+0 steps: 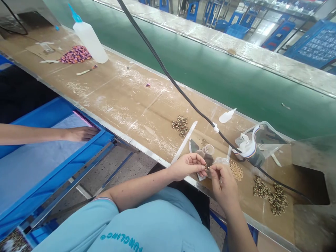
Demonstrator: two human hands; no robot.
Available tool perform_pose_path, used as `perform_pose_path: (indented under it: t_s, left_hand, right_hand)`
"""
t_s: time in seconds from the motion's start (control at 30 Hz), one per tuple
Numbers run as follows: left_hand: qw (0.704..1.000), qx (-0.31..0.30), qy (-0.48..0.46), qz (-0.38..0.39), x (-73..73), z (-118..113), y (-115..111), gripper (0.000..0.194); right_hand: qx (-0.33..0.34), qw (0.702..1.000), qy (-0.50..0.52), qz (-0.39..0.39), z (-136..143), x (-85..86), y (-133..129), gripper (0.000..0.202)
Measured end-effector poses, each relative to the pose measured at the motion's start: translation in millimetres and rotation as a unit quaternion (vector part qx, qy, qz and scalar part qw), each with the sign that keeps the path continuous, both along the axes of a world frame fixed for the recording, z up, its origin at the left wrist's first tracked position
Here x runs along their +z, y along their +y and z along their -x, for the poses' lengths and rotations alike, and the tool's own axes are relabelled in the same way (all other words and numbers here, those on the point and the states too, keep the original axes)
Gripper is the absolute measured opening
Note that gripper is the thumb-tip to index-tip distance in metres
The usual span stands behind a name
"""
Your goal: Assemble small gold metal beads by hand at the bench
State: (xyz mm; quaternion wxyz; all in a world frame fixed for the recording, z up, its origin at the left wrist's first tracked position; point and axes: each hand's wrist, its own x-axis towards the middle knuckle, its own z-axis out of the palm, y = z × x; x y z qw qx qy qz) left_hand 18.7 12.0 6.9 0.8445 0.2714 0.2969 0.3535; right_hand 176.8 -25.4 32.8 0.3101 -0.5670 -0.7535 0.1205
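Over the table's near edge, my left hand (187,166) pinches a small brass-coloured metal piece (206,168) between thumb and fingers. My right hand (223,182) meets it from the right, its thumb and forefinger closed at the same piece; whatever those fingertips hold is too small to make out. Just beyond my hands stand a small clear cup (208,149) and a second clear cup (222,160), partly hidden. Beside my right hand lies a heap of tan beads (236,171). Similar brass pieces form a pile (180,126) to the left and another pile (271,196) to the right.
A black cable (168,71) crosses above the cardboard-covered table (123,101). Beyond runs a green belt (210,66). A white bottle (90,40) and colourful pieces (75,54) are far left. Another person's hand (82,133) rests in a blue tray (52,168). A pouch (252,150) stands right.
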Motion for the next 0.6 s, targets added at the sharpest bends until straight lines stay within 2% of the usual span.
perform_pose_path:
  t_s: [0.3, 0.6]
  left_hand:
    - [1.000, -0.007, 0.004, -0.004, -3.4, -1.4, 0.7, 0.042]
    - [1.000, -0.020, 0.003, 0.002, -2.0, 0.6, 1.7, 0.043]
  right_hand:
    - [0.019, 1.000, -0.021, 0.000, 0.8, 1.8, 0.3, 0.013]
    - [0.038, 0.997, -0.056, -0.043, -0.5, 0.2, 0.0, 0.012]
